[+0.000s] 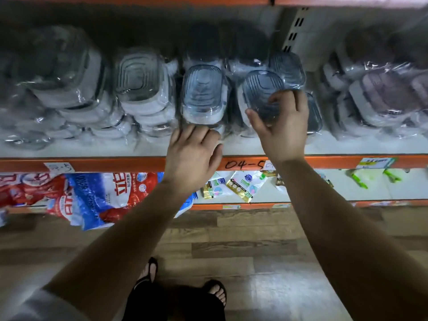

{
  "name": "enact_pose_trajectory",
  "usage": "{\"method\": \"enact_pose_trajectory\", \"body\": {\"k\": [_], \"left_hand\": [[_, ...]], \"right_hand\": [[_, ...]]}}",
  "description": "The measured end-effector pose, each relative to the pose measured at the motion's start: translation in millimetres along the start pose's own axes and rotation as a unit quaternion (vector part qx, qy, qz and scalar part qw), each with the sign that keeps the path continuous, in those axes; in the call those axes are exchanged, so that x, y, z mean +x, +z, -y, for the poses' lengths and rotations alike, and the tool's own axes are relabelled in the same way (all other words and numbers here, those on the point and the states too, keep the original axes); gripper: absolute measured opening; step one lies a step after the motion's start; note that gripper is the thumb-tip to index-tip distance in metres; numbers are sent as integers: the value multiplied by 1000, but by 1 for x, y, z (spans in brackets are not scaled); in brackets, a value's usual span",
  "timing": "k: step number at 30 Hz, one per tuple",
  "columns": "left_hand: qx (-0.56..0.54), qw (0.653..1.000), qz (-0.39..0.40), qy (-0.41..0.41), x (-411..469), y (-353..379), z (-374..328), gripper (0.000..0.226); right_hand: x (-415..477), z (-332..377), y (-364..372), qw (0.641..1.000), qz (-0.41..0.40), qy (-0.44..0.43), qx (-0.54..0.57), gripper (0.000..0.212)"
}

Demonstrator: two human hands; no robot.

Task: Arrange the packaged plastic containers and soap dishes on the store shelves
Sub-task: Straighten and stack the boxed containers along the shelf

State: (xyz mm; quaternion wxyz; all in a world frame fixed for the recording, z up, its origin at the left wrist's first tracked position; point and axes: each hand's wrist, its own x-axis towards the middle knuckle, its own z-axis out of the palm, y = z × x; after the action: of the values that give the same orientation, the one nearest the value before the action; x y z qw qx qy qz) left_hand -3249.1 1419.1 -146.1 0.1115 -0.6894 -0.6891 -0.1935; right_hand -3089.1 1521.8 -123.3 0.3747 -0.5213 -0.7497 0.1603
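Centre right, right hand (281,126) clasping wrapped blue soap dish (261,89) between thumb and curled fingers, left hand (194,156) against centre stack (202,93), fingertips hidden, grip cannot be told, shelf (69,149) rear in shadow.

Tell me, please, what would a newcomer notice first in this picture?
Two bare hands meet at the centre: the right hand grips a wrapped blue-grey dish on the shelf, and the left hand touches the stack beside it. Below the orange shelf edge, red and blue bags lie at lower left.
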Motion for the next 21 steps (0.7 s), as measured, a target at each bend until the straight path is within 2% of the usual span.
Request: {"method": "enact_pose_trajectory", "body": {"k": [2, 6, 10, 15, 21], "left_hand": [[-9, 1000, 16, -5, -7, 1, 0, 22], [-20, 999, 29, -15, -17, -2, 2, 19], [-9, 999, 24, -23, -23, -20, 7, 18], [18, 999, 18, -35, -38, -71, 17, 17], [28, 997, 30, -59, -75, -156, 43, 16]], "right_hand": [[16, 1, 7, 999, 7, -15, -27, 45], [22, 1, 21, 988, 85, -7, -130, 42], [6, 9, 15, 983, 89, -11, -160, 42], [-36, 48, -7, 991, 94, -25, -95, 32], [-80, 134, -29, 991, 120, -52, 12, 22]]}}
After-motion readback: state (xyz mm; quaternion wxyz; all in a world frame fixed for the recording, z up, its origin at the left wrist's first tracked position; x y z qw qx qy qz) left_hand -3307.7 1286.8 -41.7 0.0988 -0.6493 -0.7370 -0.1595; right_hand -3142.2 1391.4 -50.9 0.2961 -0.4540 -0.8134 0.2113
